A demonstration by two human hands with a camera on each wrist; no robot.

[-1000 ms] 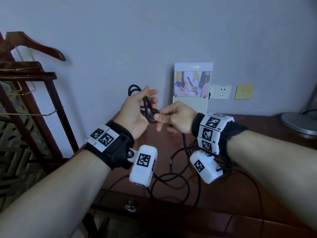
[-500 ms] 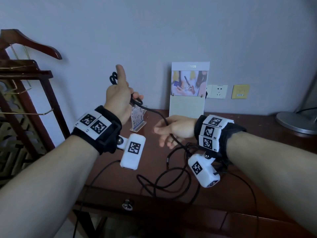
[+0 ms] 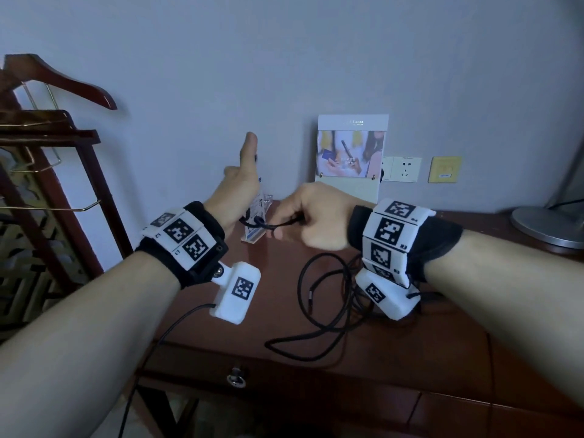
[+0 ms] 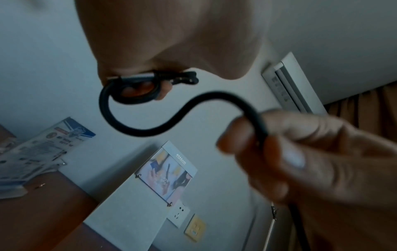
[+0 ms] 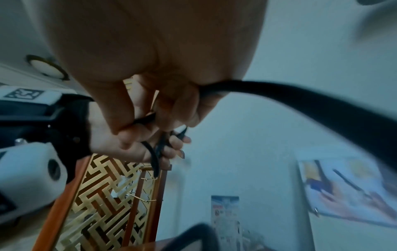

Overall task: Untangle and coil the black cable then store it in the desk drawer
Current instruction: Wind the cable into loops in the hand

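On the wooden worktop (image 3: 363,368) loose black cable (image 3: 319,330) sprawled; above, it ran sideways between the gripping left hand (image 3: 235,197) and pinching right hand (image 3: 313,216), beside a leaflet stand (image 3: 257,216).

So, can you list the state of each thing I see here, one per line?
Cable: partly coiled at the left hand, the rest loose on the desk.
Left hand: holds small loops, thumb up.
Right hand: pinches the cable.
Drawer: closed.
Desk: carries the loose cable.
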